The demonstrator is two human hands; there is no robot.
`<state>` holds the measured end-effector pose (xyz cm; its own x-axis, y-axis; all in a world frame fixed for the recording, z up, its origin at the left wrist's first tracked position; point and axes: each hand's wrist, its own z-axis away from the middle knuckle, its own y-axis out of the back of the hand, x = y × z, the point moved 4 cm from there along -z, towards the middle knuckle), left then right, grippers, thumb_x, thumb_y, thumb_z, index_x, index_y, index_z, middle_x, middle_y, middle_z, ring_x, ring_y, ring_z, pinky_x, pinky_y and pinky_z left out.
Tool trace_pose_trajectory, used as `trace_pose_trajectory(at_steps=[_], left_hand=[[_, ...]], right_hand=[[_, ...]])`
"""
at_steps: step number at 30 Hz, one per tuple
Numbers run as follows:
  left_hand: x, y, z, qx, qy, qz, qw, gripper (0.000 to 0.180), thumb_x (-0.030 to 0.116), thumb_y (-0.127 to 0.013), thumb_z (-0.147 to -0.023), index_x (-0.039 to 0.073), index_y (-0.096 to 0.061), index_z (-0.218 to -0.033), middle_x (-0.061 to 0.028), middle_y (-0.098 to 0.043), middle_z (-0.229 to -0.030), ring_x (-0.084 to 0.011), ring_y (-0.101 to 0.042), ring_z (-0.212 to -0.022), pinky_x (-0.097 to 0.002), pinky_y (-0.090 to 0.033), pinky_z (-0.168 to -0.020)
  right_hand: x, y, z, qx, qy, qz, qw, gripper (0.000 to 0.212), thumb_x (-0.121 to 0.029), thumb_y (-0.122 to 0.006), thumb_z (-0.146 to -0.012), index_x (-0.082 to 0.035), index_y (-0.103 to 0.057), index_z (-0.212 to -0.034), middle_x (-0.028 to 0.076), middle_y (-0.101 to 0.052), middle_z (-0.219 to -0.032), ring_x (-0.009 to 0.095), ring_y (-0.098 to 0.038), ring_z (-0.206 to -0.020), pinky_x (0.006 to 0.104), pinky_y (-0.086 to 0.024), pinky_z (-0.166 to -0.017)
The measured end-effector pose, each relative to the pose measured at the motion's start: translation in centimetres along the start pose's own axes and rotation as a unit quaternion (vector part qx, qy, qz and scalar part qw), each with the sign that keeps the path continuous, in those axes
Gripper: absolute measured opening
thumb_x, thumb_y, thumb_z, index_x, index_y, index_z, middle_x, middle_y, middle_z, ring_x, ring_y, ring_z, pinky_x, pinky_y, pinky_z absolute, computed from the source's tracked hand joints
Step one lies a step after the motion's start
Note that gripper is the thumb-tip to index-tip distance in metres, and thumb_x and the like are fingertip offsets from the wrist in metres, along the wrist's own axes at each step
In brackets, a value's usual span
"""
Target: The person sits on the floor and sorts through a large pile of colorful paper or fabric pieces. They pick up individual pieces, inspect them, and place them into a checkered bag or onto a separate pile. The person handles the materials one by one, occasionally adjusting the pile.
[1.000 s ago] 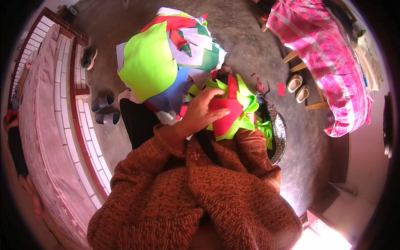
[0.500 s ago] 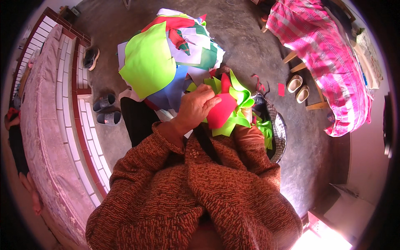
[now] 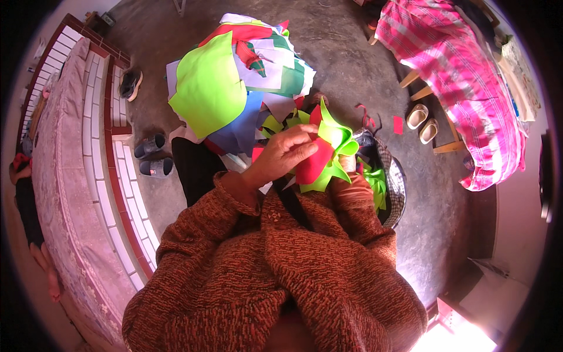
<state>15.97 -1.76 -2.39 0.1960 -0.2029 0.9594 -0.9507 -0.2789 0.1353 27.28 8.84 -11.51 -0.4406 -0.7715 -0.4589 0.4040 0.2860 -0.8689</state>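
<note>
Above my lap, my left hand (image 3: 282,154) is curled with its fingertips and thumb at the edge of a red fabric piece (image 3: 314,162). Bright green fabric pieces (image 3: 335,138), with pointed and looped edges, are bunched around the red one. My right hand (image 3: 348,164) grips this bunch from the right; the fabric hides most of its fingers. Beyond my left hand rises a pile of cut fabric, with a large lime green sheet (image 3: 211,88) on top and blue fabric (image 3: 239,126) below. A red and green scrap (image 3: 252,58) lies on the pile.
A checked-rim basket (image 3: 395,176) with green scraps (image 3: 375,186) stands by my right forearm. Cream slippers (image 3: 429,130) and a pink plaid cloth (image 3: 437,76) over wooden legs are to the right. Grey slippers (image 3: 156,167) and a white-brick ledge (image 3: 104,170) are left.
My left hand has shifted slightly down and right, its fingers loosening from a tighter pinch. The red piece has tilted and the green pieces have bunched closer toward my right hand.
</note>
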Motion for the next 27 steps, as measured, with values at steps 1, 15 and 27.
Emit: trace_pose_trajectory(at_steps=[1,15,27], left_hand=[[-0.6,-0.1,-0.1,-0.031,-0.029,-0.027,0.999,0.013,0.007,-0.056,-0.09,-0.002,-0.055,-0.081,-0.0094,-0.056,-0.103,-0.0175,-0.053,-0.094,-0.0292,-0.04,-0.081],[-0.5,-1.3,0.7,-0.123,0.027,0.051,0.991,0.016,0.018,-0.06,-0.09,0.002,-0.059,-0.086,-0.002,-0.052,-0.084,-0.0118,-0.051,-0.082,-0.0266,-0.04,-0.072],[0.0,2.8,0.5,0.066,0.113,0.087,0.988,0.022,0.022,-0.053,-0.094,0.002,-0.058,-0.085,0.0076,-0.046,-0.072,-0.0018,-0.04,-0.069,-0.0205,-0.035,-0.061]], right_hand=[[0.0,0.2,0.0,0.004,0.001,-0.003,1.0,0.047,0.002,-0.059,-0.07,-0.002,-0.053,-0.116,0.01,-0.061,-0.105,0.026,-0.061,-0.091,0.036,-0.05,-0.085],[-0.1,-0.1,0.5,-0.058,0.017,0.007,0.998,0.037,-0.006,-0.064,-0.076,-0.001,-0.055,-0.111,0.01,-0.064,-0.101,0.023,-0.063,-0.087,0.037,-0.052,-0.082],[-0.2,2.1,0.5,-0.012,0.004,-0.033,0.999,0.03,-0.011,-0.062,-0.079,-0.002,-0.057,-0.107,0.009,-0.065,-0.097,0.024,-0.064,-0.085,0.0378,-0.053,-0.08]])
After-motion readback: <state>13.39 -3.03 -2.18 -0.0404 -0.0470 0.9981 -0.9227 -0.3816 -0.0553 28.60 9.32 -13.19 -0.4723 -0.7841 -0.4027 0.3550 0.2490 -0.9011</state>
